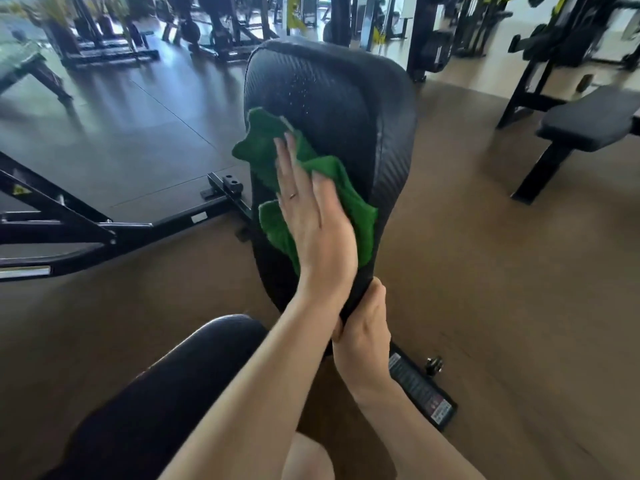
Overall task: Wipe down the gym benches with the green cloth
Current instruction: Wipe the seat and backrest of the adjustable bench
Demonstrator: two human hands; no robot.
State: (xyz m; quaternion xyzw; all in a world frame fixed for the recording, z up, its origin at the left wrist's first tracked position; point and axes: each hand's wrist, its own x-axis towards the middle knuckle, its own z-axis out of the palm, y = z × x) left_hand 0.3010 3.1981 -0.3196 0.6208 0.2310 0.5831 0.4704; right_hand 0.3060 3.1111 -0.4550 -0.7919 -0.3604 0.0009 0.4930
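An upright black bench back pad point(329, 91) stands in the middle of the view, with small droplets on its upper face. My left hand point(311, 216) lies flat against the pad's face and presses the crumpled green cloth point(360, 216) onto it, thumb hooked over a fold. Green cloth sticks out above the fingertips and on both sides of the palm. My right hand point(363, 327) grips the pad's lower right edge, just below the cloth.
A black steel frame point(104, 230) runs across the floor at left. The bench's foot with a warning label point(422, 393) lies at lower right. Another flat black bench point(588, 123) stands at far right. Machines line the back. A dark rounded shape point(194, 368) fills the lower left.
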